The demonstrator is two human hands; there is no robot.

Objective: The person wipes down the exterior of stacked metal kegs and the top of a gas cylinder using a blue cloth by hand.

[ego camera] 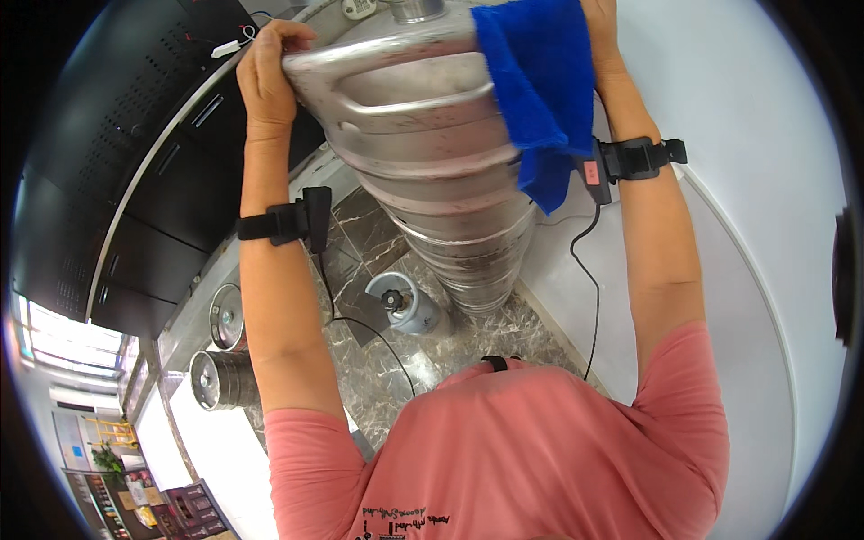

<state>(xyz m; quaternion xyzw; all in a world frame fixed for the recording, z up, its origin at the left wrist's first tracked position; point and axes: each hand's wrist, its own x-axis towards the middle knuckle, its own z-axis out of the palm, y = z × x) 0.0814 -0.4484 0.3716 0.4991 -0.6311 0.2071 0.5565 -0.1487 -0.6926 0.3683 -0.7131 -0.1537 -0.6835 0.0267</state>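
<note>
A tall column of stacked stainless steel kegs (439,175) stands before me, its top keg at chest height or above. My left hand (268,77) grips the left end of the top keg's rim beside the oval handle opening. At the rim's right side is my right hand (601,34), partly cut off by the picture's top edge; its fingers are mostly hidden behind a blue cloth (536,74). The cloth hangs down over the keg's right side. Whether the right hand holds the cloth or the rim cannot be told.
A small grey gas cylinder (413,307) with a black valve knob stands on the marble-patterned floor. Two kegs (228,317) (219,380) are at the left. Black cabinets (155,202) line the left side, a white wall (729,135) the right. Cables run from both wrist straps.
</note>
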